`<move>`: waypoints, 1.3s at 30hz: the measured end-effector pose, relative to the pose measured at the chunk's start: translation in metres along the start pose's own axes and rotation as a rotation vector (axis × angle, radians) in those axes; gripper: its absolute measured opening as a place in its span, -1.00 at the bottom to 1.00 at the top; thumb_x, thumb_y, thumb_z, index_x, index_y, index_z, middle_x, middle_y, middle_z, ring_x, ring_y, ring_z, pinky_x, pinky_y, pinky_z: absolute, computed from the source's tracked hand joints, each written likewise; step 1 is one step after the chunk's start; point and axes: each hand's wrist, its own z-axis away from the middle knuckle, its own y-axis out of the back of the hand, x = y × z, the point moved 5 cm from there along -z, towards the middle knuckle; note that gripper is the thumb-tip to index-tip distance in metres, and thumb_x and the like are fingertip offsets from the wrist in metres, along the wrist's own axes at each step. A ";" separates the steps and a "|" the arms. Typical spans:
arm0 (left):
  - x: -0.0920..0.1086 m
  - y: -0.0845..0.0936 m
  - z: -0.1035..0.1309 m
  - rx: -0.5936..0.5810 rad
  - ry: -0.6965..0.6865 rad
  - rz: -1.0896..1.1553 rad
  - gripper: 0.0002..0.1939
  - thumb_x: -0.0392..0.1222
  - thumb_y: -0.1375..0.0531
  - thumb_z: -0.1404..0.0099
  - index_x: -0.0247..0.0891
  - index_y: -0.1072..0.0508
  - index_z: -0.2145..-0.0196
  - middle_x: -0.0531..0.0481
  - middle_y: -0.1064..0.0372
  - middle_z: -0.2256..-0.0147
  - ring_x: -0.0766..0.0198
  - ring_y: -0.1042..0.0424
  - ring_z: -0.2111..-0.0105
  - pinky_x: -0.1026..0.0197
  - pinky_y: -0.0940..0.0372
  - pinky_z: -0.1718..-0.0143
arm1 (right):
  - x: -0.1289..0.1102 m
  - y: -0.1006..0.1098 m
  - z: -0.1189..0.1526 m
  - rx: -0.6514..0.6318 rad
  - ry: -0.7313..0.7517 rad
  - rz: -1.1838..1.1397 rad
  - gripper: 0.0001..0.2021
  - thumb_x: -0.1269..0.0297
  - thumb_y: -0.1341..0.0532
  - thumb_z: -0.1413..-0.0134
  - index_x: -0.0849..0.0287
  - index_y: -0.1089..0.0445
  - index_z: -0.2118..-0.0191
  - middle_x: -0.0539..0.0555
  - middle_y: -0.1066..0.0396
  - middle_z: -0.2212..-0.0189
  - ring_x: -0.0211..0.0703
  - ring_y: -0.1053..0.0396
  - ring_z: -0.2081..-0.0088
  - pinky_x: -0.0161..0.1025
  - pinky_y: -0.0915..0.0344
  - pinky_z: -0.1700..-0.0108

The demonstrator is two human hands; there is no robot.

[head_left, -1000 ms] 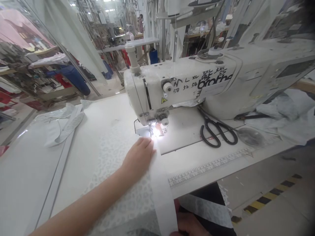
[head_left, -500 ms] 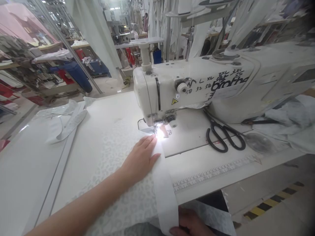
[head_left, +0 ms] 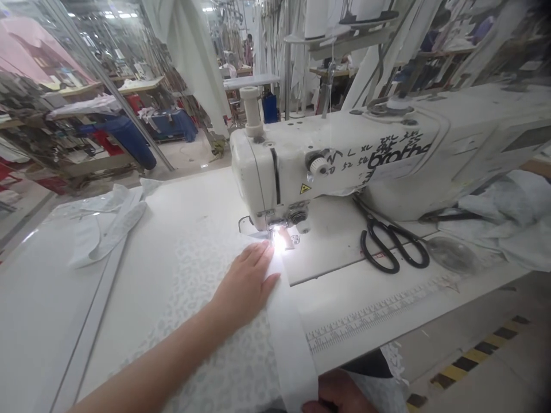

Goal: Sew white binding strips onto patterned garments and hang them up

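Note:
My left hand (head_left: 247,281) lies flat with its fingers stretched out, pressing patterned fabric (head_left: 193,292) and the top of a white strip (head_left: 290,338) just in front of the lit needle area of a sewing machine (head_left: 297,166). At the bottom edge, my right hand (head_left: 340,393) grips the lower end of the white strip between thumb and fingers. The strip runs from the presser foot down over the table's front edge. The needle itself is lost in the glare.
Black-handled scissors (head_left: 394,246) lie right of the needle area. A printed ruler (head_left: 365,312) runs along the table's front edge. Crumpled fabric (head_left: 508,212) is at the right, a loose strip (head_left: 112,229) at the left. Other workstations stand behind.
The view has shifted slightly. My left hand stays by the needle on the fabric, and my right hand still holds the strip's lower end, a little further right in the picture.

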 end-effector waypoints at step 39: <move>0.025 -0.002 0.040 0.039 0.025 0.074 -0.60 -0.07 0.01 -0.31 -0.27 -0.16 -0.06 -0.15 -0.11 -0.15 0.06 0.08 -0.23 -0.09 0.02 -0.19 | -0.051 0.018 0.028 0.359 0.163 0.101 -0.74 0.32 -0.09 -0.20 0.20 -0.28 0.52 -0.01 -0.24 0.54 -0.28 -0.23 0.47 -0.34 -0.16 0.42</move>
